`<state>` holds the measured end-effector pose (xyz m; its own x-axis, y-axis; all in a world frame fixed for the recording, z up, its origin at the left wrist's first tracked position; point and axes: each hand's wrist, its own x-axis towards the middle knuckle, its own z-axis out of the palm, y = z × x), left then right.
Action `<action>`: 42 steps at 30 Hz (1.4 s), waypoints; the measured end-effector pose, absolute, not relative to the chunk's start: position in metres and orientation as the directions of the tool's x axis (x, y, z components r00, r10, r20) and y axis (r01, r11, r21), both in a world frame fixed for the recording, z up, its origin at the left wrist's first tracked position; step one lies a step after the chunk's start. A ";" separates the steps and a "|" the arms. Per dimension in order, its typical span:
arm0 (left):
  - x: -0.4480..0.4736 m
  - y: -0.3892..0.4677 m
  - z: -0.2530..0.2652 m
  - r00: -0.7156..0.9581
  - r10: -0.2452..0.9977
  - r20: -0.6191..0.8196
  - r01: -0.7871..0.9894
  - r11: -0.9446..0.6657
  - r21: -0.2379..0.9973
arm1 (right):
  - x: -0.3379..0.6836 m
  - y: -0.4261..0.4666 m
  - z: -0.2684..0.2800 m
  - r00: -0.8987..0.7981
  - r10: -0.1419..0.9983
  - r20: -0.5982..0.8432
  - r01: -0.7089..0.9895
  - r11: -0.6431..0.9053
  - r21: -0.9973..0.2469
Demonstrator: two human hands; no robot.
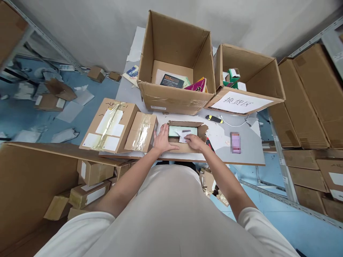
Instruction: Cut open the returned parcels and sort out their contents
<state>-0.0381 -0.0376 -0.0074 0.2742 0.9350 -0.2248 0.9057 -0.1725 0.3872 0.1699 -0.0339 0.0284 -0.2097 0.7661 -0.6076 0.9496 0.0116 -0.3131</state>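
A small cardboard box with torn upper edges lies on the table right in front of me. Inside it is a pale green box, partly covered by a small white slip of paper. My left hand rests on the cardboard box's left end, thumb stretched along the near side and fingers extended. With bent fingers, my right hand pinches the white slip over the opening. Beside my right wrist lies a red and black tool, partly hidden.
Two taped parcels stand at left. Behind are a large open carton holding books and another carton with a handwritten sign. A yellow-black cutter, a cable and a blurred pinkish object lie right.
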 end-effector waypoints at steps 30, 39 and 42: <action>-0.032 -0.028 0.006 0.386 0.883 -0.267 0.917 -0.336 0.214 | 0.153 0.007 -0.009 -0.034 0.892 -0.451 0.960 0.155 0.235; -0.030 -0.027 0.008 0.373 0.884 -0.283 0.919 -0.311 0.241 | 0.225 -0.012 0.059 -0.381 0.890 -0.250 0.917 0.331 -0.221; -0.031 -0.027 0.006 0.380 0.883 -0.276 0.914 -0.311 0.261 | 0.235 -0.024 0.063 -0.292 0.956 -0.036 0.865 0.247 -0.437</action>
<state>-0.0310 -0.0273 0.0064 0.3797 0.8830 -0.2759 0.9137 -0.3113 0.2611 0.2346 -0.0245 0.0631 -0.2918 0.9558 -0.0361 0.8646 0.2475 -0.4372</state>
